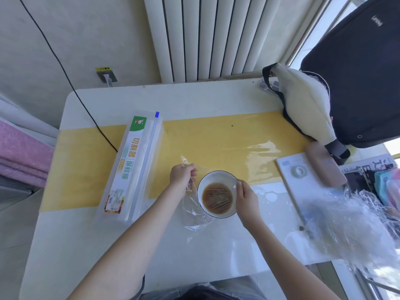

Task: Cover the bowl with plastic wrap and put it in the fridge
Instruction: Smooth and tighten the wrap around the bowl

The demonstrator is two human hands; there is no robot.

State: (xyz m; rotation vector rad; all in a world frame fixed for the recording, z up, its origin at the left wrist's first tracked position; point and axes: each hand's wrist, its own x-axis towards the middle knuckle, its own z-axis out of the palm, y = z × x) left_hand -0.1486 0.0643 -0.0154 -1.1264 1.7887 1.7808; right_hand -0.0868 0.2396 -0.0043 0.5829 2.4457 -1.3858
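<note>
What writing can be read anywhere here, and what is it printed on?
"切割器": orange characters on the plastic wrap box.
"Lenovo": on the dark bag, top right, though small.
Other print on the box, the wall socket sticker and the booklet: too small or blurred to read.

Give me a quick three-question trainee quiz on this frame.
1. True or false: the bowl holds a brown liquid.
2. Which hand pinches the loose plastic wrap? A) left hand B) right hand
3. What lies on the table to the left of the bowl?

Key:
1. True
2. A; the right hand rests against the bowl's rim.
3. The wrap dispenser box.
</note>
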